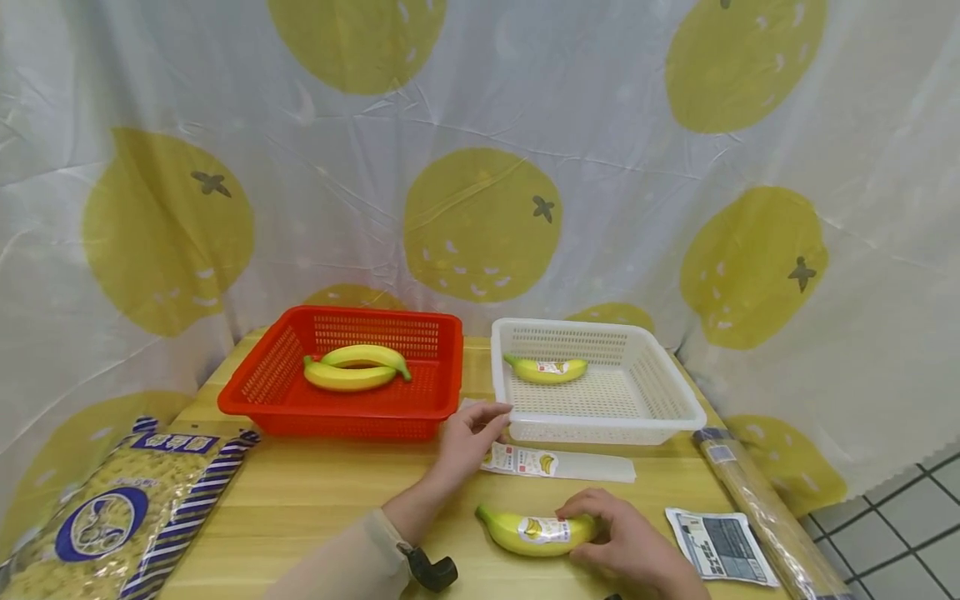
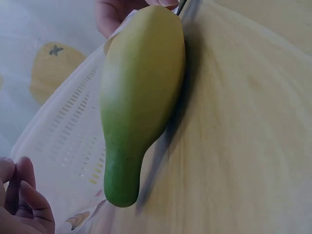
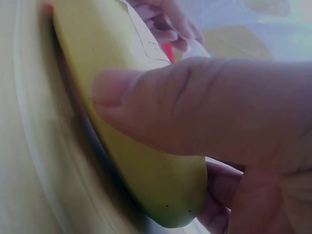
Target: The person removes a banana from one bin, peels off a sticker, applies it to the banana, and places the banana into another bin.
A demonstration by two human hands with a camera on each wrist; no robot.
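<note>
My right hand (image 1: 626, 542) grips the right end of a yellow banana (image 1: 517, 533) with a green stem, low over the wooden table. Its thumb (image 3: 146, 105) lies across the peel, with fingers on the far side. A white label (image 1: 543, 529) with a banana picture sits on the upper side of the fruit. My left hand (image 1: 468, 442) is over the left end of a sticker strip (image 1: 592, 467), close to the white basket's front corner. Loosely bent, the left fingers (image 2: 34, 204) show nothing between them in the left wrist view.
A red basket (image 1: 337, 408) at the back left has two bananas (image 1: 348, 377) in it. The white basket (image 1: 600, 429) holds one labelled banana (image 1: 546, 370). A pasta-like bag (image 1: 112, 508) lies left; a small packet (image 1: 720, 546) and a long clear package (image 1: 765, 508) lie right.
</note>
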